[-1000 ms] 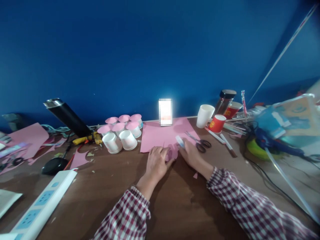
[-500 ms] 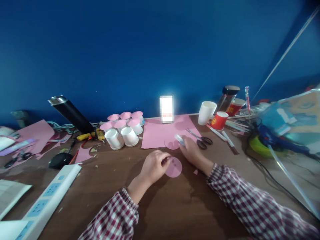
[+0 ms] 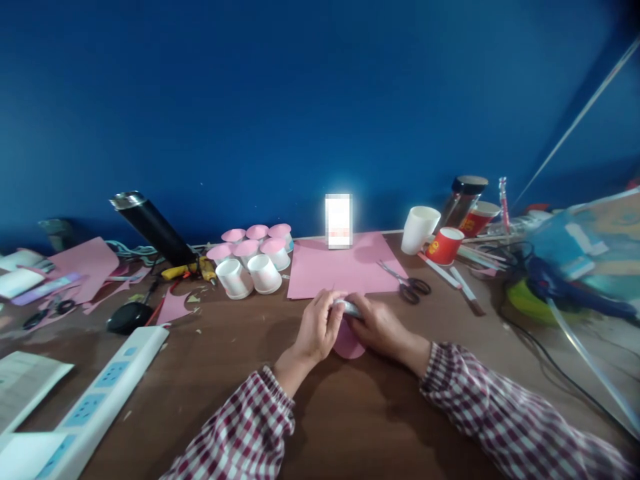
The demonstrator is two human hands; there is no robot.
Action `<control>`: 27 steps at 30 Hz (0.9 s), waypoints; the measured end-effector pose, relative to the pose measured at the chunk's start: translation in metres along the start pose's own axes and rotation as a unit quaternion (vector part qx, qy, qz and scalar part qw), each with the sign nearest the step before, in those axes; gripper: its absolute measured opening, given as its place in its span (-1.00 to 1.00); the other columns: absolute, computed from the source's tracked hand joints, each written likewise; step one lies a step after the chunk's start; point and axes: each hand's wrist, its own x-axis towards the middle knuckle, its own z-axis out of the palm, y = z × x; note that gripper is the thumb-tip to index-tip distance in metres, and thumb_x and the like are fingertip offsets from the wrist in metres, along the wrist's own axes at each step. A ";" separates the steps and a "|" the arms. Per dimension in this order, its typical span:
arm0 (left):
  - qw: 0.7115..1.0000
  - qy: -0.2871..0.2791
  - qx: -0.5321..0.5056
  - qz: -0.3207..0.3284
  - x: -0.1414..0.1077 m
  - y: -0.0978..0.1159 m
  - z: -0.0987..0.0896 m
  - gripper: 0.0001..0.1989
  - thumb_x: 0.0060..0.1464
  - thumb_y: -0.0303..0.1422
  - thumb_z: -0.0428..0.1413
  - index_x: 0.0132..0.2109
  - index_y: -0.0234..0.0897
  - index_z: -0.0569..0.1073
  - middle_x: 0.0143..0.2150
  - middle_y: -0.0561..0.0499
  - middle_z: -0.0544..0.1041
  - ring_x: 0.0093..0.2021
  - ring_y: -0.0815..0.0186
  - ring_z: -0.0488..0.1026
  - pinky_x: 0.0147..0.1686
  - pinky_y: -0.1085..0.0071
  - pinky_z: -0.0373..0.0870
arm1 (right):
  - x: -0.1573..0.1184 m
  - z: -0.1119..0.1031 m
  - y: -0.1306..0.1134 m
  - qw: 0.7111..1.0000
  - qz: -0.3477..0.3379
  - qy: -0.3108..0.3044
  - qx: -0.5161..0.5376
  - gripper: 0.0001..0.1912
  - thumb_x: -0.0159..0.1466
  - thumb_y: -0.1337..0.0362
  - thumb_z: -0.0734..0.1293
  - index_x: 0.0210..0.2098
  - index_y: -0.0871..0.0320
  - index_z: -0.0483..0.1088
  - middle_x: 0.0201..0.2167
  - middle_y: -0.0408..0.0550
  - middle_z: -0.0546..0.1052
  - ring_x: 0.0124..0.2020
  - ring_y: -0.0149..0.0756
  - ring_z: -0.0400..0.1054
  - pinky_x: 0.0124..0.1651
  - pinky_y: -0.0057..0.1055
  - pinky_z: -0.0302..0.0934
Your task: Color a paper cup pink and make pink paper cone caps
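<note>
My right hand [image 3: 383,327] is closed round a small whitish tube [image 3: 349,309], which lies sideways between the two hands. The fingers of my left hand [image 3: 320,327] are closed at the tube's left end. Below the hands a pink paper disc [image 3: 349,343] lies on the brown table, its upper part covered by them. Just behind, pink sheets [image 3: 345,267] lie flat, with black-handled scissors [image 3: 410,287] at their right edge.
Several white cups [image 3: 235,279], most with pink discs on top, stand left of the sheets. A white cup [image 3: 420,230] and a red cup [image 3: 445,246] stand at the right. A power strip [image 3: 100,400] and a black bottle [image 3: 155,227] are at the left.
My right hand has brought the tube back and left to my left hand, which has moved up to its end. The view has shifted slightly.
</note>
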 end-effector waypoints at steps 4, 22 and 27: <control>1.000 0.010 0.003 -0.025 -0.003 -0.006 -0.003 -0.75 0.30 -0.28 -0.12 -0.12 -0.28 0.40 -0.22 -0.09 0.51 -0.20 0.26 0.46 -0.17 0.37 0.35 | 0.001 -0.007 -0.004 0.998 -0.006 -0.022 0.057 -0.76 0.32 0.19 0.22 -0.10 0.19 0.33 -0.35 0.01 0.56 -0.41 -0.26 0.44 -0.34 -0.44 0.22; 0.989 -0.047 -0.120 -0.073 -0.005 -0.003 -0.005 -0.49 0.25 -0.02 -0.20 -0.57 -0.22 0.06 -0.61 0.14 0.05 -0.57 0.44 0.01 -0.54 0.41 -0.04 | -0.011 -0.007 -0.038 0.990 0.012 -0.099 0.095 -0.77 0.40 0.20 0.09 -0.18 0.17 0.29 -0.39 -0.01 0.52 -0.45 -0.28 0.37 -0.37 -0.43 0.17; 0.978 -0.007 -0.160 -0.135 0.000 -0.006 -0.007 -0.46 0.27 0.00 -0.24 -0.58 -0.21 0.06 -0.63 0.14 0.04 -0.59 0.43 0.01 -0.55 0.40 0.00 | -0.009 -0.009 -0.039 0.989 0.020 -0.107 0.101 -0.77 0.39 0.19 0.11 -0.16 0.16 0.33 -0.36 -0.02 0.54 -0.42 -0.27 0.40 -0.35 -0.42 0.18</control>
